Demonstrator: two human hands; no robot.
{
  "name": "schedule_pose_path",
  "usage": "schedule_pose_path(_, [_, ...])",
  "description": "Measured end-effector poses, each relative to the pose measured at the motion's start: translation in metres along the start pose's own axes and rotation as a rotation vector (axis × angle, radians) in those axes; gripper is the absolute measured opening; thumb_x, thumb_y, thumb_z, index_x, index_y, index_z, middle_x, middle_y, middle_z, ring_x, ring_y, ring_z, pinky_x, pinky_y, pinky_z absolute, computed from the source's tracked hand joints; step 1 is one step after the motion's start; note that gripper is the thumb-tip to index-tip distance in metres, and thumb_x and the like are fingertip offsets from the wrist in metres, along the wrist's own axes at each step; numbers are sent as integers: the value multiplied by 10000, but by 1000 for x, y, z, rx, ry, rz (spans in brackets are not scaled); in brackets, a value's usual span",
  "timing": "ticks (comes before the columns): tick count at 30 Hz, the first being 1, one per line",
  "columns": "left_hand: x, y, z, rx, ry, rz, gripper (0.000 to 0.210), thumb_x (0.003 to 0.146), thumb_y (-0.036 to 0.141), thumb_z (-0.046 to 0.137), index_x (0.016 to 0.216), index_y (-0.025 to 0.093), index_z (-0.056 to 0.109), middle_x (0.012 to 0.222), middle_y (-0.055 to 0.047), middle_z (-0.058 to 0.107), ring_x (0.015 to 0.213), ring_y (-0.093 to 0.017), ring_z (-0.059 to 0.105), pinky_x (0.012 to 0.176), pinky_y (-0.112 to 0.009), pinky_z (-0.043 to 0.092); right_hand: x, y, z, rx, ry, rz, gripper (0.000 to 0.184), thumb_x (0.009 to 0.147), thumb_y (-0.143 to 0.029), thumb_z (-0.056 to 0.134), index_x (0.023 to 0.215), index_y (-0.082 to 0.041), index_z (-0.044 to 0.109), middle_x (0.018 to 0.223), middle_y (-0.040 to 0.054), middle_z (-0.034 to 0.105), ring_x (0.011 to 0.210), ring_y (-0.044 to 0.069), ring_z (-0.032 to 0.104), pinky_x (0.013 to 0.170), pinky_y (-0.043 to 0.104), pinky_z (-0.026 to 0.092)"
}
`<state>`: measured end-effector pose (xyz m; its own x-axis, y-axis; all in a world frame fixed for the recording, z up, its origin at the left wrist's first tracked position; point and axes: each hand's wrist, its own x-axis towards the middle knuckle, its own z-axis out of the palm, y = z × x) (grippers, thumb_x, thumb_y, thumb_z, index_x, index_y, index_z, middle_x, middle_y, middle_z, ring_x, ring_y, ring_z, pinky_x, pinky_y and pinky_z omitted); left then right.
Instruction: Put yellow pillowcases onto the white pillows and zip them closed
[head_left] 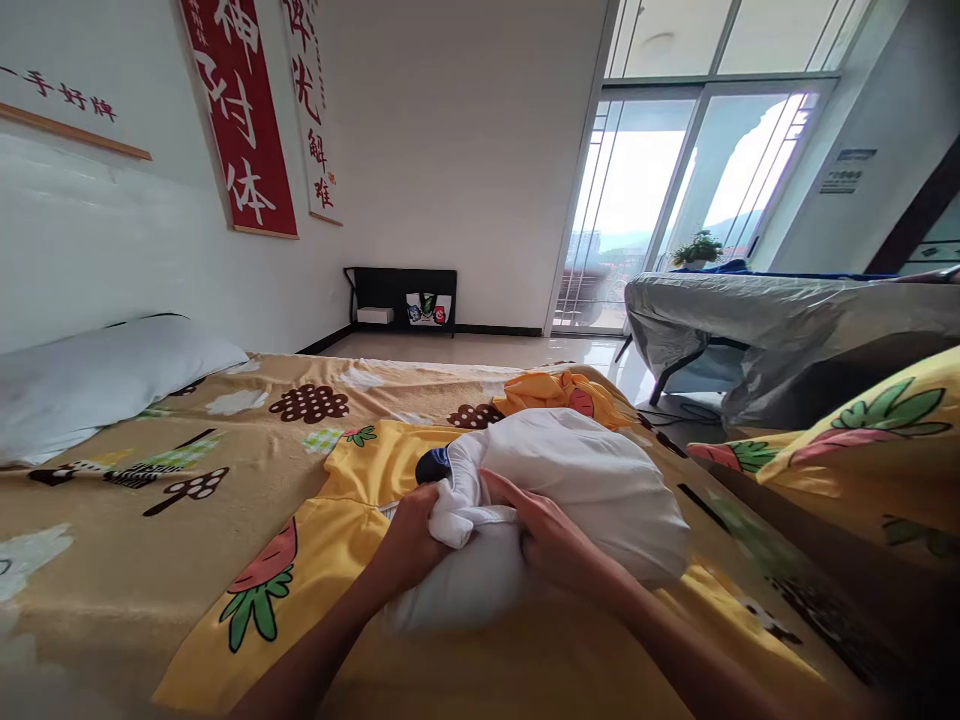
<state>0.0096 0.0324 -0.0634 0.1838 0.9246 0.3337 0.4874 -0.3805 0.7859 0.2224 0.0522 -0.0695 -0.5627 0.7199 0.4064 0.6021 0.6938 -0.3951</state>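
Note:
A puffy white pillow [592, 480] lies bunched up in front of me on the bed. My left hand [412, 530] is closed on a gathered fold of its white fabric. My right hand [551, 530] grips the pillow close by, its index finger stretched along the fabric and the other fingers curled under, partly hidden. A small dark blue patch [433, 465] shows beside the gathered fold; I cannot tell what it is. Beneath the pillow spreads a yellow pillowcase [349, 470] printed with carrots.
A patterned tan blanket [150, 540] covers the bed. Crumpled orange-yellow cloth [562, 392] lies behind the pillow, and a white pillow [112, 375] rests at the left. Yellow carrot-print fabric [862, 440] rises at the right. Beyond stands a plastic-covered table [780, 300].

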Motion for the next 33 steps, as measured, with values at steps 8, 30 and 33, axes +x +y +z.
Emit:
schedule_pose_path(8, [-3,10,8,41,-21,160,123,699,232,629,680,170,525,760,-38,599,734,-183,524,646,-280,371,-22,-29,-3,-147,-39,-168,1101,725,-259,680,1524,-183,-74,1570,164,159,1442,315,142,1137,474,218])
schedule_pose_path(30, [-35,-25,-3,-75,90,375,302,959,381,382,1091,198,583,1080,-90,598,1024,-218,549,900,-347,427,19,-16,-3,-50,-63,-364,238,791,-328,589,649,-199,448,698,17,577,738,170,514,790,375,357])
schedule_pose_path(33, [-36,-33,-10,-269,216,337,304,962,353,393,996,194,650,1069,-80,642,1038,-210,577,909,-321,438,15,-17,-20,-53,-37,-363,193,822,-296,567,662,-211,501,706,31,596,736,178,533,792,377,386])
